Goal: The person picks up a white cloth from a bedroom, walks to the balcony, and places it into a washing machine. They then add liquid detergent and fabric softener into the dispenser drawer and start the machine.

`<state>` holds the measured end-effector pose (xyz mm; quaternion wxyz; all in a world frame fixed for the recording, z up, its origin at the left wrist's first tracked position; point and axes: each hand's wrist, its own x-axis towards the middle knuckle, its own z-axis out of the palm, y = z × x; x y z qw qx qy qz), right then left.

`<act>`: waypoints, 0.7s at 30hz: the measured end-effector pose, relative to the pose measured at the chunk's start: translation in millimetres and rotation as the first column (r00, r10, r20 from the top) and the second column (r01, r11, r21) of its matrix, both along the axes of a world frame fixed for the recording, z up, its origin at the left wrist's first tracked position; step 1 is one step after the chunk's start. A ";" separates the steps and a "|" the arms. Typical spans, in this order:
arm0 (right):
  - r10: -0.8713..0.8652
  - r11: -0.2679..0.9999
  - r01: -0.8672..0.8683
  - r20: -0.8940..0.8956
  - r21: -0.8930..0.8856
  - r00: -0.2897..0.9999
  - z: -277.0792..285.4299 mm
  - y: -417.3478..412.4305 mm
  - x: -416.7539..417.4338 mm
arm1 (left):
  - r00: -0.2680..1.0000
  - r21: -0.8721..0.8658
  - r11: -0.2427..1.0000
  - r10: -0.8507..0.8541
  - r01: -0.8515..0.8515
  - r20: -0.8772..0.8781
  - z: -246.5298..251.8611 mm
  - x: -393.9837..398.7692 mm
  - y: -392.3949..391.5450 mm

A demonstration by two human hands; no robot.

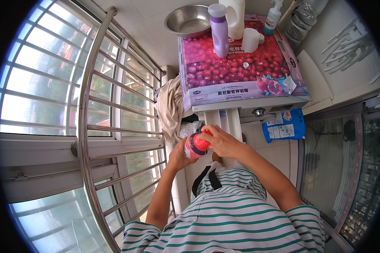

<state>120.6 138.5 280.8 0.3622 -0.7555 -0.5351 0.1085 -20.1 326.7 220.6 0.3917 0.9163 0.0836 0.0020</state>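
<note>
My left hand [178, 157] is wrapped around the body of a pink and white plastic bottle [191, 152] that has a dark label. Over its red cap [202, 142] the fingers of my right hand [223, 142] are closed. The bottle is tilted in front of my waist. Just beyond it, a pulled-out detergent drawer [233, 121] juts from the front of a white washing machine [250, 110]. My fingers hide part of the cap and the label.
A pomegranate carton [209, 91] covers the machine top, bearing a purple bottle [221, 38], a white jug [237, 19], a white cup [250, 40] and a steel basin [188, 21]. Beige cloth [170, 107] hangs at left by metal railings [85, 104]. A blue packet [285, 126] lies right of the drawer.
</note>
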 end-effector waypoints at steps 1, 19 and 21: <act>0.014 0.994 -0.017 0.027 0.107 1.000 0.0 -0.5 1.7 | 1.000 -0.015 1.000 0.027 -0.027 -0.006 0.1 1.7 -0.3; 0.052 0.997 -0.061 -0.169 -0.047 0.984 14.8 -16.6 40.6 | 0.992 0.012 0.993 -0.117 0.117 0.039 12.1 50.3 1.6; 0.034 0.997 -0.016 -0.228 0.080 0.973 20.9 -17.1 39.2 | 0.991 0.019 0.992 -0.129 0.129 0.030 14.7 53.6 2.1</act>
